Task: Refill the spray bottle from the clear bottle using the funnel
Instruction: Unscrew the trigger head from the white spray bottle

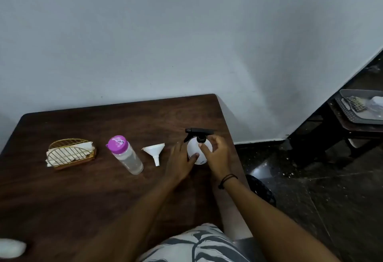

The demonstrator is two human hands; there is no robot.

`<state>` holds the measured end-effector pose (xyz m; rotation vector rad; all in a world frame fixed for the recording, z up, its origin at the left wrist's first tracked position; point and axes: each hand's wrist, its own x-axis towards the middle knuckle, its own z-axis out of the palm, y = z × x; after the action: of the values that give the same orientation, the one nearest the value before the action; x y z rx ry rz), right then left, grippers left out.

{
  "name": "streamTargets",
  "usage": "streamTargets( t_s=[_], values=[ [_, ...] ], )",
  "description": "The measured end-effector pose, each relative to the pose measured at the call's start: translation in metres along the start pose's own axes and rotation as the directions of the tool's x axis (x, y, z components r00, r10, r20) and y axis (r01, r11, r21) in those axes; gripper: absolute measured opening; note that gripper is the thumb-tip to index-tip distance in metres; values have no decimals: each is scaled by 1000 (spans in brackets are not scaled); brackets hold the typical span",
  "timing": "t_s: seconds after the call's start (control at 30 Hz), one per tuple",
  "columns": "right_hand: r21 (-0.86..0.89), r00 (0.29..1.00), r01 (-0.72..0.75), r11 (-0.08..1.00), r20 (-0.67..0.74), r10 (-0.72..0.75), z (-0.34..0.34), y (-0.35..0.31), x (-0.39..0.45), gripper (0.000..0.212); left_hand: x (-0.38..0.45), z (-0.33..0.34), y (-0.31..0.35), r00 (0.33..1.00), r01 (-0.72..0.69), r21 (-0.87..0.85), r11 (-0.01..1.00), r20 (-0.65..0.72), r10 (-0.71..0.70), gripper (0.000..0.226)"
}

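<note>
A white spray bottle [195,147] with a black trigger head stands upright near the table's right edge. My left hand [179,161] wraps its left side, thumb across the front. My right hand [217,155] curls around the right side, fingers up by the black collar under the head. A white funnel [154,150] lies on its side just left of my left hand, spout toward me. Further left stands a clear bottle [128,158] with a purple cap, closed, liquid inside.
A gold wire holder [70,154] with white napkins sits at the table's left. The dark wooden table [83,199] abuts a white wall. A white object [11,248] lies at the near left corner. A grey tray [362,106] rests on furniture at right.
</note>
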<state>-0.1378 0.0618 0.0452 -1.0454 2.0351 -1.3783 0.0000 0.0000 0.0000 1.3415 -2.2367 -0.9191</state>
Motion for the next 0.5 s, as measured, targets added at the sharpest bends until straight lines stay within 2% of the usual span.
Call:
streamTargets(
  t_s=[0.13, 0.23, 0.37, 0.5],
  values=[
    [136, 996, -72, 988, 70, 63, 2, -10, 6, 35, 8, -3, 18, 998, -19, -39, 999, 61, 21, 59],
    [206, 995, -54, 977, 88, 37, 7, -13, 9, 33, 14, 3, 24, 995, -96, -43, 994, 0, 96, 46],
    [199, 996, -67, 978, 79, 52, 11, -11, 13, 36, 20, 9, 26, 990, -120, -46, 992, -76, 116, 34],
    [181, 996, -49, 982, 77, 35, 11, -8, 16, 34, 17, 9, 32, 969, -199, -149, 969, -178, 172, 29]
  ],
)
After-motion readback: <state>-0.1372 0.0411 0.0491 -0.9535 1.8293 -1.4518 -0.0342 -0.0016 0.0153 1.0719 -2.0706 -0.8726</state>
